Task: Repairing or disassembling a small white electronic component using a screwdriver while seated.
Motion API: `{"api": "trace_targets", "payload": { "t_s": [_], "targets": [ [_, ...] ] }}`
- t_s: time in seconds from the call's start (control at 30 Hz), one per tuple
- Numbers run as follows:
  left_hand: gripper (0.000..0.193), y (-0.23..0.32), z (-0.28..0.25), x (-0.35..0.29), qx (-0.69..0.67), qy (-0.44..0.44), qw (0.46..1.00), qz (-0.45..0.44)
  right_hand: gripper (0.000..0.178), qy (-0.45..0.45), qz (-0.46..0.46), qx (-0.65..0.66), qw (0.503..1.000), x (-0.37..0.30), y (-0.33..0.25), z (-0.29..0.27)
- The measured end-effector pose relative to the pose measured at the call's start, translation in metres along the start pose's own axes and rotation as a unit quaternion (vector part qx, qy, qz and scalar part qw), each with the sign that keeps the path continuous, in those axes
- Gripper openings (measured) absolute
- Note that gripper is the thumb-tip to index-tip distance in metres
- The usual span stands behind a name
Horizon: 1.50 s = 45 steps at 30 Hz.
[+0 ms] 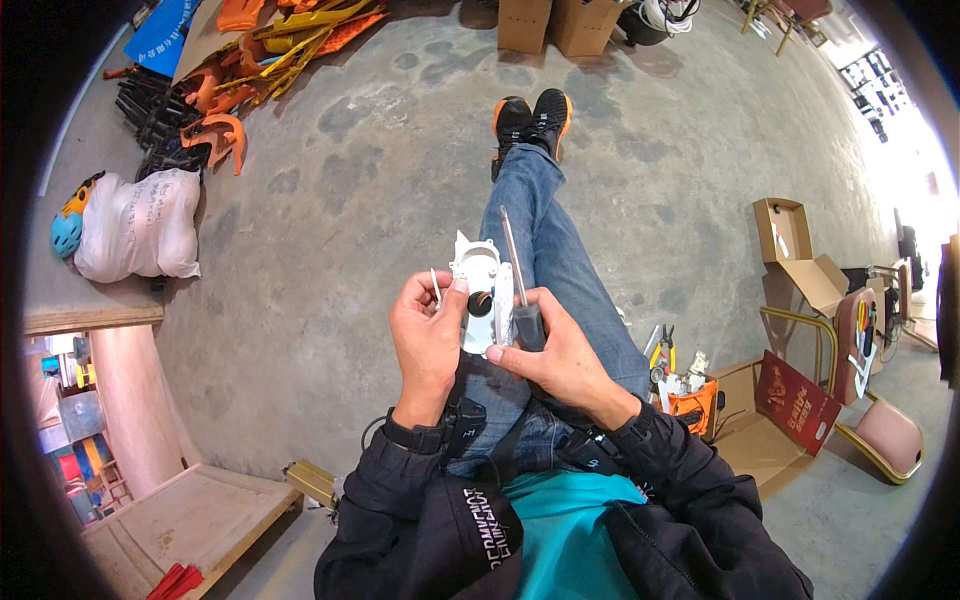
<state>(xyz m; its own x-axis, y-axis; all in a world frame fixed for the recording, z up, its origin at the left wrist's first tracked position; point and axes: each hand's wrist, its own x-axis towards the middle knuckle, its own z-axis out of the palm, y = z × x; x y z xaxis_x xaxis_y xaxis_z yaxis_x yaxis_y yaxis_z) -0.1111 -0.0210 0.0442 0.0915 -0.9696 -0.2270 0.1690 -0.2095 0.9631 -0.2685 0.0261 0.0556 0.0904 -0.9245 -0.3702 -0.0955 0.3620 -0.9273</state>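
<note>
Over my lap, both hands hold a small white plastic housing [478, 262] with a round opening at its far end and a dark round part inside. My left hand [425, 335] grips its left side, thumb pressed on the housing. A thin white strip [436, 287] sticks up by the left fingers; its other end is hidden. My right hand [565, 362] is closed around a screwdriver [530, 325] with a dark handle, its metal shaft pointing up and away from me. The right thumb also touches the housing's near right edge.
To my right, an orange container [692, 405] holds pliers and white parts, beside an open cardboard box [745, 440] and a chair [885, 435]. A stuffed white bag [140, 225] and piled orange and black parts [215, 140] lie far left. A wooden board [190, 525] is near left.
</note>
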Motion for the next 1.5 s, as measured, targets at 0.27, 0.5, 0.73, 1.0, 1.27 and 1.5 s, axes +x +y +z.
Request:
{"api": "trace_targets", "payload": {
  "t_s": [0.27,0.5,0.73,1.0,1.27,1.5],
  "targets": [
    [0.011,-0.001,-0.004,0.001,-0.019,-0.006,1.0,-0.021,0.059,0.001,0.006,0.009,1.0,0.0,0.001,0.001],
    [0.018,-0.002,-0.005,0.001,-0.022,-0.017,1.0,-0.013,0.061,0.003,0.001,0.008,1.0,0.0,0.003,0.001],
    [0.017,0.0,-0.005,0.001,-0.03,-0.012,0.999,-0.025,0.061,0.002,-0.001,0.005,1.0,-0.001,0.001,0.002],
    [0.016,-0.001,-0.007,0.002,-0.079,-0.017,0.995,-0.053,0.061,0.003,-0.001,0.003,1.0,-0.001,0.001,0.002],
    [0.018,0.008,-0.002,-0.001,-0.051,-0.009,0.998,-0.042,0.06,0.011,-0.001,0.002,1.0,-0.001,0.0,0.001],
    [0.018,0.007,-0.004,0.0,-0.024,-0.007,0.999,-0.044,0.059,0.012,-0.007,0.006,1.0,-0.002,0.002,0.003]
  ]
}}
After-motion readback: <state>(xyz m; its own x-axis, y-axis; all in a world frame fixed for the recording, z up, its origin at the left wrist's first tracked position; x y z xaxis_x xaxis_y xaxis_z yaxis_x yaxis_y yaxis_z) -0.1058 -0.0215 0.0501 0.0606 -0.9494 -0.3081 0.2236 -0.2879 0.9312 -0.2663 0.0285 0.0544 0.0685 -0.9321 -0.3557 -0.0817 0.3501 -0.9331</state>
